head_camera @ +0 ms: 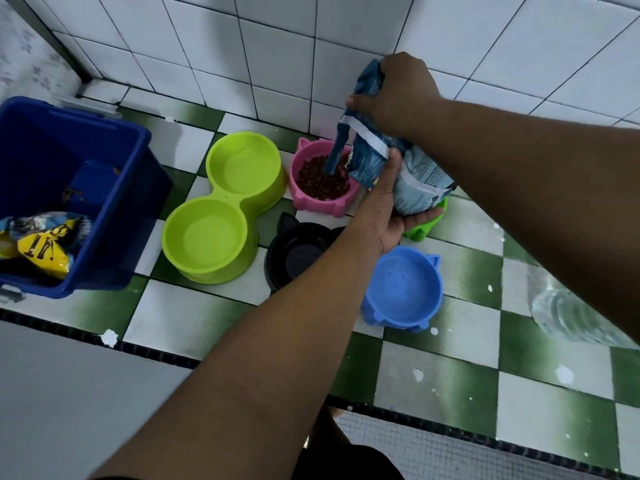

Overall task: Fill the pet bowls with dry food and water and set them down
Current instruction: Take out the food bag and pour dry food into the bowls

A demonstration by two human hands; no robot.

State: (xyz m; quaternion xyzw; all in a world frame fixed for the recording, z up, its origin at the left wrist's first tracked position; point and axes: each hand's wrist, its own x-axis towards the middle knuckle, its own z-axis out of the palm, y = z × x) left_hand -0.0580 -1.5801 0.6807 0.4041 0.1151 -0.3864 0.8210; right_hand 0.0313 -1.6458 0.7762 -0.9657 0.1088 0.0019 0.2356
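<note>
A blue pet food bag (pixel 388 157) is tilted mouth-down over the pink cat-eared bowl (pixel 311 202), which holds brown kibble (pixel 318 181). My left hand (pixel 391 209) grips the bag from below. My right hand (pixel 398 95) clamps its upper end. A lime double bowl (pixel 225 206) stands to the left, both wells holding water. A black bowl (pixel 294 258) and a blue bowl (pixel 403 289) sit nearer me, without kibble. A green bowl (pixel 420 232) peeks out beneath the bag.
A dark blue bin (pixel 114 216) at the left holds a yellow food bag (pixel 41 247). A clear water bottle (pixel 568 317) lies at the right, partly behind my right arm. The floor is green-and-white checked tile; a white tiled wall stands behind the bowls.
</note>
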